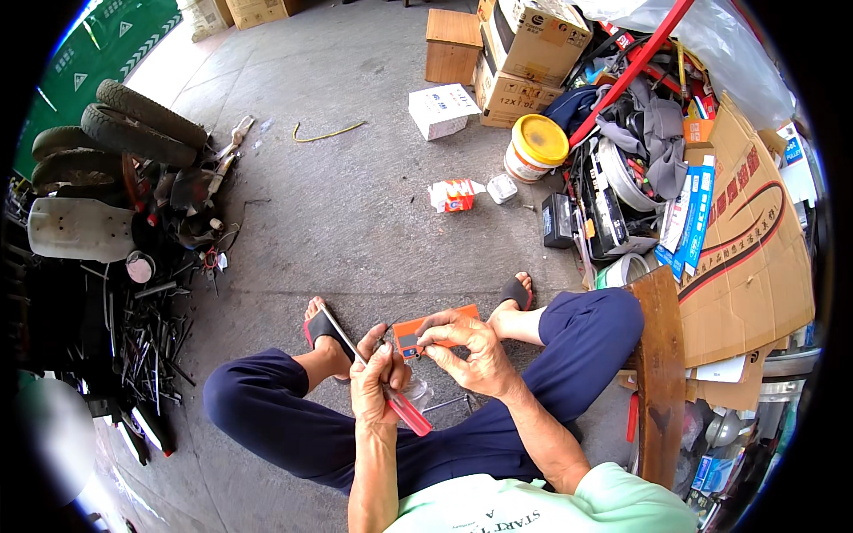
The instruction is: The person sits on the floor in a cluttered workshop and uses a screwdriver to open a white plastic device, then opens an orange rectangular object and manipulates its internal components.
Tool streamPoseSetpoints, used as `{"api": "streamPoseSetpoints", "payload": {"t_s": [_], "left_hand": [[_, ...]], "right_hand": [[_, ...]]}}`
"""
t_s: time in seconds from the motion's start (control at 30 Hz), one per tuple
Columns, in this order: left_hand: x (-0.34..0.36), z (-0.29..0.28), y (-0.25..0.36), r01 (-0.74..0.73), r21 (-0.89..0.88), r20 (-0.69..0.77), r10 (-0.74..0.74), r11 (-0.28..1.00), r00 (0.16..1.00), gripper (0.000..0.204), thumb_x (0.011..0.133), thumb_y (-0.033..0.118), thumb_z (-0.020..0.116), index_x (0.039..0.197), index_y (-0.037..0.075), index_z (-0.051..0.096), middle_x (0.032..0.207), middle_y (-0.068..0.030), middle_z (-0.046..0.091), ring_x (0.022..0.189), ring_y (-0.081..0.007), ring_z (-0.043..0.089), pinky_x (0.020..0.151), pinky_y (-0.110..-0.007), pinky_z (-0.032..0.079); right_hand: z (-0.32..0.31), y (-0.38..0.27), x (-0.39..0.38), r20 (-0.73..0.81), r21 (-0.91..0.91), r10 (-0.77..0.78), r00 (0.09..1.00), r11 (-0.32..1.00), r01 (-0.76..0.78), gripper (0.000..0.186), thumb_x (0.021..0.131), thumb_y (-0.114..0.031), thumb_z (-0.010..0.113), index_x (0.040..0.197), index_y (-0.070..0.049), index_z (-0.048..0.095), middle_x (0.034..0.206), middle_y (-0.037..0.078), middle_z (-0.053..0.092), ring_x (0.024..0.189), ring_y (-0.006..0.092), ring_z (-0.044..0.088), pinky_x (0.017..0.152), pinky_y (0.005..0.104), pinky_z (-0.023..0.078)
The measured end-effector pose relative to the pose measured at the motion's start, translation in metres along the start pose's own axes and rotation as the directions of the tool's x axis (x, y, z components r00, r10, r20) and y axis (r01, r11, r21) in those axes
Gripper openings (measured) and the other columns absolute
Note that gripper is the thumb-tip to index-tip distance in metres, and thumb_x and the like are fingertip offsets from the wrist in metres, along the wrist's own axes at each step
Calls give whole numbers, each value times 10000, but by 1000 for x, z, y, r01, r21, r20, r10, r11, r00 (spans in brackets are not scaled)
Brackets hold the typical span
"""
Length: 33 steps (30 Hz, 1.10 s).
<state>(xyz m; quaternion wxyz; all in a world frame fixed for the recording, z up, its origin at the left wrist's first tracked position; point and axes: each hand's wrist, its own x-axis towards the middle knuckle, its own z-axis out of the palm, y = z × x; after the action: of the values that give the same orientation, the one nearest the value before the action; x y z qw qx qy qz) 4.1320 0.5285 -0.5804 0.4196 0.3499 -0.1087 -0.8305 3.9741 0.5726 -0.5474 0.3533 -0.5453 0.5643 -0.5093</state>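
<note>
A screwdriver [410, 416] with a red handle lies slantwise in my left hand [371, 384], its long metal shaft pointing up and left past the fingers. The left fingers are closed around it. My right hand [475, 355] is at the same height, just to the right, its thumb and fingertips brought together in a pinch. A small dark thing seems to be at those fingertips, too small to name. Behind the hands, an orange box [458, 316] with a grey patch is partly hidden. Clear plastic [418, 389] shows beside the left hand.
Old tyres [142, 115] and a heap of metal rods [147, 346] lie at the left. To the right are a wooden bench [659, 382], a black battery [558, 220], a yellow-lidded bucket [540, 142] and cardboard [746, 240]. An orange-and-white bottle [455, 195] lies ahead.
</note>
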Motion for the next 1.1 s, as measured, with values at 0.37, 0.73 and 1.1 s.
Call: {"api": "streamPoseSetpoints", "payload": {"t_s": [0.37, 0.73, 1.1], "left_hand": [[17, -39, -15, 118, 4, -122, -117, 993, 986, 275, 852, 100, 616, 1109, 8, 582, 552, 26, 374, 439, -86, 384, 420, -222, 330], [61, -91, -92, 95, 241, -402, 10, 966, 916, 168, 826, 211, 666, 891, 58, 644, 605, 12, 534, 438, -61, 431, 389, -210, 328], [112, -135, -157, 156, 488, -418, 73, 859, 906, 296, 803, 290, 632, 942, 31, 664, 642, -42, 591, 544, -121, 526, 498, -288, 407]], "right_hand": [[-14, -20, 1, 60, -581, 62, 996, 814, -15, 102, 775, -123, 651, 839, -47, 627, 665, 135, 640, 590, 292, 637, 543, 373, 496], [-10, -12, 0, 185, -660, 276, 943, 746, -89, 101, 731, -107, 601, 692, -13, 605, 623, 109, 617, 576, 274, 624, 681, 359, 496], [13, -59, 37, 277, -718, 293, 915, 696, -6, 184, 819, -177, 566, 913, -30, 626, 858, 166, 584, 799, 344, 586, 727, 428, 460]]}}
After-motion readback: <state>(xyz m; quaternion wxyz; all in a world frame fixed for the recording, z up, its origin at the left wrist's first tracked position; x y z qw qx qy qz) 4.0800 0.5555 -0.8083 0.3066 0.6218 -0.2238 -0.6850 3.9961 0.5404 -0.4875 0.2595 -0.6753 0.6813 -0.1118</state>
